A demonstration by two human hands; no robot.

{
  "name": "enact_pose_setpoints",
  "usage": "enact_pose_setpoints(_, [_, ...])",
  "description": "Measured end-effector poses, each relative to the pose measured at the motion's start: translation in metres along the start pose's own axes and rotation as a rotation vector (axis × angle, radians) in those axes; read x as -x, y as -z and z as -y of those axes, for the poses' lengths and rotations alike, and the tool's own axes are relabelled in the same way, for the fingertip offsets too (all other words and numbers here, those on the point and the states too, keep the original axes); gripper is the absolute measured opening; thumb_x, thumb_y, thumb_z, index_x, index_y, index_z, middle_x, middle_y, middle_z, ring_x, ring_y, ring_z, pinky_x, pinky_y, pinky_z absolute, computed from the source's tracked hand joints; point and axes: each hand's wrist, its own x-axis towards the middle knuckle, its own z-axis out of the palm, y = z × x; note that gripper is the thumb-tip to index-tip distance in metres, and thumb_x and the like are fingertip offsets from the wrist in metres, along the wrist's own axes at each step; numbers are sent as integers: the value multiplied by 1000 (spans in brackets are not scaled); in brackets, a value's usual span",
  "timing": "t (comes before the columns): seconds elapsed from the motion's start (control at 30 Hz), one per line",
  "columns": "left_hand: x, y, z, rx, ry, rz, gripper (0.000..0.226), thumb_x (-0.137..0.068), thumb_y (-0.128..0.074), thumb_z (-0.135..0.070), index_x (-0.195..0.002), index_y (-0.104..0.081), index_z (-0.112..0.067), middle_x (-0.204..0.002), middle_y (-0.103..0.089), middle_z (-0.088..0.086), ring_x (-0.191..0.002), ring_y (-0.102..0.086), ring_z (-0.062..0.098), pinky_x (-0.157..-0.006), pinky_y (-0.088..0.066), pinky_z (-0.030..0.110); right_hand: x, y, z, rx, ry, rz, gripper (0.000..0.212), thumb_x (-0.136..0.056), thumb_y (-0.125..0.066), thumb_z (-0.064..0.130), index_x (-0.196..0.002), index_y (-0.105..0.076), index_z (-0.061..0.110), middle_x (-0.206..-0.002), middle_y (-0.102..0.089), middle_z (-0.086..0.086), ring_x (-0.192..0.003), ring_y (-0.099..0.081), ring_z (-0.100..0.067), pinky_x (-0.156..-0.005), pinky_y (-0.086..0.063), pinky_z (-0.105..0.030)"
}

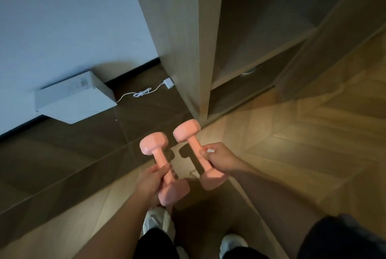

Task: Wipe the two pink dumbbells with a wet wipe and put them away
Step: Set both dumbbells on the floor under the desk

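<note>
I observe both pink dumbbells held in the air at lower centre of the frame, side by side but apart, each tilted with its far head toward the upper left. The left hand (151, 183) has its fingers curled round the handle of the left dumbbell (154, 144). The near head shows below the wrist. The right hand (219, 159) grips the handle of the right dumbbell (187, 131), and a small white scrap (210, 150) is pinched against the handle under the fingers. I cannot tell what it is. Directly beyond the dumbbells stands the front edge of a wooden cabinet (188, 39), open on its right side, with a shelf board (261, 58) across it and a dim compartment beneath. A small round object (248, 70) under that board is too blurred to identify. At left of the frame, a white box (77, 98) sits against the pale wall (62, 18), and a white cable (142, 92) runs from it, knotted midway, to a white plug (169, 83) on the cabinet's side. Two light shoes (158, 223) stand on the wooden floor (313, 154) at the bottom of the frame.
</note>
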Motion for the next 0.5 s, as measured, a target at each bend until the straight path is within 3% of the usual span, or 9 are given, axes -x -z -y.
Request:
enact_pose_setpoints(0.1, [-49, 2, -4, -62, -58, -30, 8, -92, -66, -7, -96, -69, 0, -85, -71, 18, -60, -69, 16, -55, -54, 28, -53, -13, -8, -13, 48, 1, 26, -101, -51, 33, -121, -61, 20, -111, -64, -2, -101, -62, -18, -91, -52, -39])
enact_pose_setpoints(0.23, [-103, 3, -7, -69, -87, -57, 11, -92, -67, -8, -99, -68, 1, -83, -71, 16, -69, -68, 22, -64, -57, 35, -118, -26, -13, -10, 102, -34, 21, -102, -50, 31, -115, -60, 17, -106, -63, -3, -98, -62, -20, -91, -52, -40])
enact_pose_setpoints(0.4, [-162, 2, -1, -98, -133, -120, 18, -90, -70, -12, -106, -65, -5, -100, -71, 18, -92, -70, 31, -90, -56, 48, -182, -41, -14, 86, 96, -99, 11, -103, -46, 26, -110, -53, 20, -103, -58, -3, -98, -57, -21, -85, -46, -35])
enact_pose_setpoints(0.5, [-190, -3, 1, -92, -149, -116, 16, -92, -63, -5, -108, -64, -9, -102, -70, 18, -96, -70, 32, -89, -57, 48, -210, -43, -16, 106, 98, -120, 18, -102, -49, 27, -109, -58, 13, -100, -62, -6, -98, -60, -26, -83, -47, -37])
